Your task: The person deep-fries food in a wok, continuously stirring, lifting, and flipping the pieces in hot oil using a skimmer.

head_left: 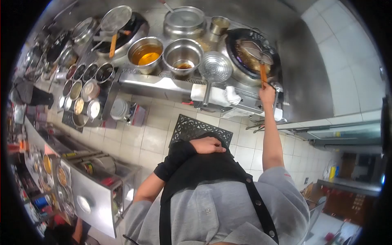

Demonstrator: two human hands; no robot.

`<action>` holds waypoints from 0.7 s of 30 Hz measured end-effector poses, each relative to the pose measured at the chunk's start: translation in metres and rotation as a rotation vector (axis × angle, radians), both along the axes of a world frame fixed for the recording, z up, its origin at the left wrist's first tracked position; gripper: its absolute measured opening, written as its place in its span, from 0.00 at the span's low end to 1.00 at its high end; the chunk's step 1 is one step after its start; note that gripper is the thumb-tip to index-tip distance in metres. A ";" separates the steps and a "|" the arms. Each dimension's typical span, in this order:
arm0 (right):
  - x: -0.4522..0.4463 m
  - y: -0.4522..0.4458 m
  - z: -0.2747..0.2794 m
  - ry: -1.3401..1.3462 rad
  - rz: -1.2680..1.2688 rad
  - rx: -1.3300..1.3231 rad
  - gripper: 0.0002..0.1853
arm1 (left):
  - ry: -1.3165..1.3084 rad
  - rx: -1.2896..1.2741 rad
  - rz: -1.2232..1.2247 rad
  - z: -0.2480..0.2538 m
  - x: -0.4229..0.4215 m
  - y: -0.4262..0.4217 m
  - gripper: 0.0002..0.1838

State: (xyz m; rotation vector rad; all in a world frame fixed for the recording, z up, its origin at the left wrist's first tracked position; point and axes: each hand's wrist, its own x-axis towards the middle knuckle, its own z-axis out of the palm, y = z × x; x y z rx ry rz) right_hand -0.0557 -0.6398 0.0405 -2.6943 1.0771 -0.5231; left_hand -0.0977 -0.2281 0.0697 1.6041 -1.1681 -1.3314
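Note:
My right hand [267,94] is closed round the wooden handle of a wire strainer [251,51], whose mesh lies over a dark wok [234,43] with brown contents. My left hand [207,145] rests against the black apron [204,165] at my waist, its fingers bent and partly pressed together; nothing shows in it. A perforated ladle [216,66] lies left of the wok, its handle hanging over the counter edge. Left of that ladle stand a steel pot [183,55] with a little brown liquid and another [145,55] with orange liquid.
A second strainer [116,18] rests over a wok at upper left, above several seasoning containers [94,109]. Folded white cloths [216,96] lie along the stove front. A black mat [196,126] is on the tiles. A co-worker's arm [77,230] shows at lower left.

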 end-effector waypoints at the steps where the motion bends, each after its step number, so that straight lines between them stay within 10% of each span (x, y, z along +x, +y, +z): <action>1: -0.006 -0.008 -0.008 -0.044 0.051 -0.018 0.19 | 0.022 -0.015 0.009 0.000 -0.003 0.001 0.28; 11: -0.062 0.134 0.023 0.079 0.532 -0.469 0.29 | -0.057 0.003 0.001 -0.001 -0.022 -0.030 0.26; 16: -0.104 0.206 -0.054 0.311 1.072 0.742 0.17 | 0.005 -0.161 0.118 -0.010 -0.039 -0.030 0.25; 19: -0.105 0.236 0.001 0.505 1.156 0.808 0.19 | -0.045 -0.279 0.137 0.029 -0.047 0.008 0.24; 21: -0.106 0.236 0.024 0.513 1.203 0.749 0.19 | -0.201 0.170 -0.118 0.092 -0.031 0.030 0.24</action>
